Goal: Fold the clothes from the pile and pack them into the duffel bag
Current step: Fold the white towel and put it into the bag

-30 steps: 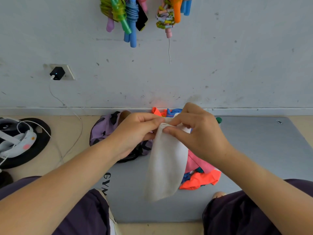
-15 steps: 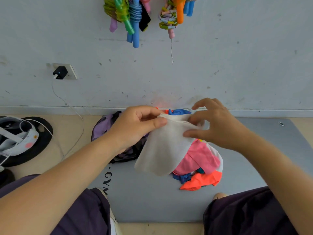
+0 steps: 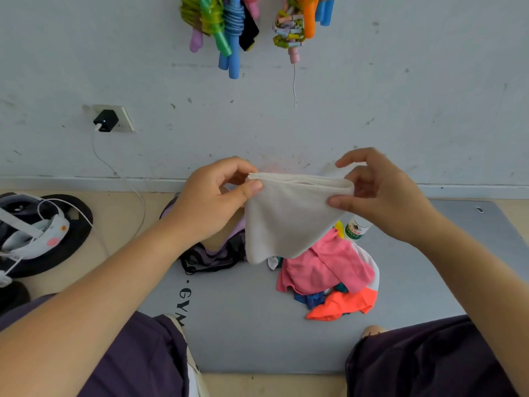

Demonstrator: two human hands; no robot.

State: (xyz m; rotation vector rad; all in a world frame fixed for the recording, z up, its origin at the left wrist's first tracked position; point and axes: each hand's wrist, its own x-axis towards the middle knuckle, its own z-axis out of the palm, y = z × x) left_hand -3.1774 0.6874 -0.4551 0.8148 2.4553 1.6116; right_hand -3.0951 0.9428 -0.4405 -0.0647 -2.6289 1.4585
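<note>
one head-worn wide-angle view looks forward and down from close above the person's lap, facing the far wall; the grey mat fills the near floor, forearms entering from the near left and right corners.

A grey mat on the floor carries the clothes pile, duffel bag and a bottle.

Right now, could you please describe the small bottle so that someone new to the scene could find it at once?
Start at the grey mat on the floor by the wall, then find the bright clothes pile on it. The bottle lies at the pile's far right edge, just under the right hand: the only hard thing there, with a white and green label.
</note>
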